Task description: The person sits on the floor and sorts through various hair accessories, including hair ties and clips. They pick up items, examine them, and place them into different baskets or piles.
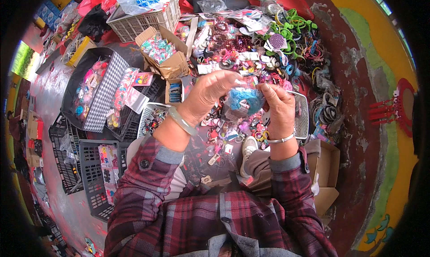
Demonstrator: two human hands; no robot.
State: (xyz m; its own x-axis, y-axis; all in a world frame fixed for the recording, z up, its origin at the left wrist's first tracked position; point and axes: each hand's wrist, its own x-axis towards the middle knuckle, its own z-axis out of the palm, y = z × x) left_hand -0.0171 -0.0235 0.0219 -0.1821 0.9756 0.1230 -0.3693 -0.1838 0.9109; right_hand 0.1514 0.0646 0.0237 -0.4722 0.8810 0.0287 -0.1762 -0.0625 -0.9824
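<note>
In front of me a small clear plastic bag with bright blue, bunched-up items inside hangs between my hands; I cannot make out exactly what they are. My left hand, with a pale bangle on its wrist, has its fingers closed at the bag's upper left edge. The thumb and fingers of my right hand, which wears a silver bracelet, pinch the bag's upper right side. Beneath the bag lies a dense spread of small hair accessories and trinkets, partly covered by my hands.
A cardboard box of wrapped pieces stands ahead left, beside a large plastic crate. White baskets flank my hands. Black crates sit at left. Green headbands pile at far right, near the wall.
</note>
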